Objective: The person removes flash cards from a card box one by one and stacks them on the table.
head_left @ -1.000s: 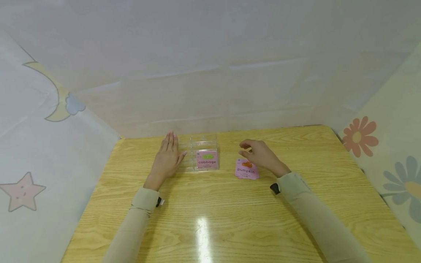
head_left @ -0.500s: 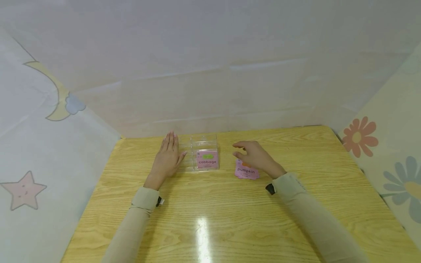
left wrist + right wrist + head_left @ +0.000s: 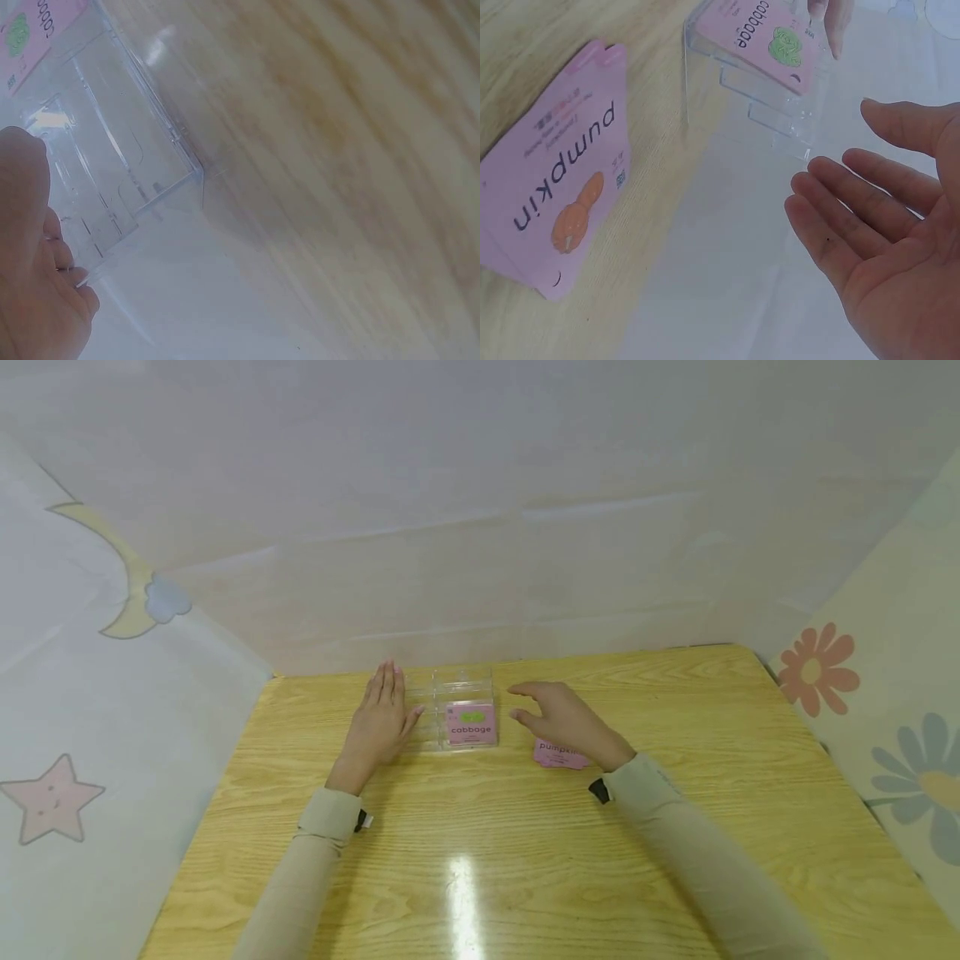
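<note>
A clear plastic divided organizer (image 3: pixel 463 677) stands near the back of the table, with a pink "cabbage" card (image 3: pixel 471 723) in its front right compartment. My left hand (image 3: pixel 379 718) lies along the organizer's left side, fingers straight and thumb at its front left part. To the right, my right hand (image 3: pixel 566 718) hovers with fingers extended and thumb apart, holding nothing. Under its wrist a small stack of pink cards (image 3: pixel 577 180) lies on the table, the top one reading "pumpkin" with an orange picture; in the head view the hand partly hides it.
The wooden table (image 3: pixel 420 877) reaches to a pale fabric backdrop (image 3: pixel 450 527) behind. Side panels carry a moon, a star (image 3: pixel 52 797) and flowers (image 3: pixel 819 668). A black strap (image 3: pixel 600 791) sits at the right cuff.
My right hand has moved left over the pumpkin cards toward the organizer, covering more of the stack. The left hand has stayed in place.
</note>
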`<state>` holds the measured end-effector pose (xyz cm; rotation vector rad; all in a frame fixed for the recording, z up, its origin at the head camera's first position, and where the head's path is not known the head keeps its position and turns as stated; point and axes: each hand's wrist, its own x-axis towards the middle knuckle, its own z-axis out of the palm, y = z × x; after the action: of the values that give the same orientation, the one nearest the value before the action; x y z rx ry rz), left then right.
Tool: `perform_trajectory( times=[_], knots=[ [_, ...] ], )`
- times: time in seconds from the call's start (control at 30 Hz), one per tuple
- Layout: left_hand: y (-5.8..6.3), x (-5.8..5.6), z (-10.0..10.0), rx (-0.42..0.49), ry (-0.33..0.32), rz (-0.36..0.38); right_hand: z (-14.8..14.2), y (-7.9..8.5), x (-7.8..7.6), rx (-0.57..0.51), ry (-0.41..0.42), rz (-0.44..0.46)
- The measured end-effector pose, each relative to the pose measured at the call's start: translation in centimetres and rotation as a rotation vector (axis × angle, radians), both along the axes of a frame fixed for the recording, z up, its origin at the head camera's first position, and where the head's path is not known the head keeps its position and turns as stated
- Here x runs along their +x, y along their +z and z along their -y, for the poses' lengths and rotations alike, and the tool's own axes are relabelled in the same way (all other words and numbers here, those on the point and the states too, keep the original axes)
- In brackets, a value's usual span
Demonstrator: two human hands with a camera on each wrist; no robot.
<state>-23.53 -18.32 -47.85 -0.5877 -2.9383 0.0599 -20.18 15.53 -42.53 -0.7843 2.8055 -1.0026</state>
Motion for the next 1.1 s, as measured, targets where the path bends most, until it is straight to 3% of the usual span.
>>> perform_trajectory(
  times=[0.67,0.9,1.1],
  knots=[
    [0.2,0.0,0.0,-0.001,0.001,-0.002,3.1,-0.4,0.2,0.072,0.03,-0.061],
    [0.1,-0.1,0.1,0.0,-0.003,-0.016,4.4,-1.3,0.0,0.121,0.065,-0.145],
    [0.0,0.0,0.2,0.006,0.002,-0.001,5.0,-1.8,-0.1,0.223,0.117,-0.302]
  ],
)
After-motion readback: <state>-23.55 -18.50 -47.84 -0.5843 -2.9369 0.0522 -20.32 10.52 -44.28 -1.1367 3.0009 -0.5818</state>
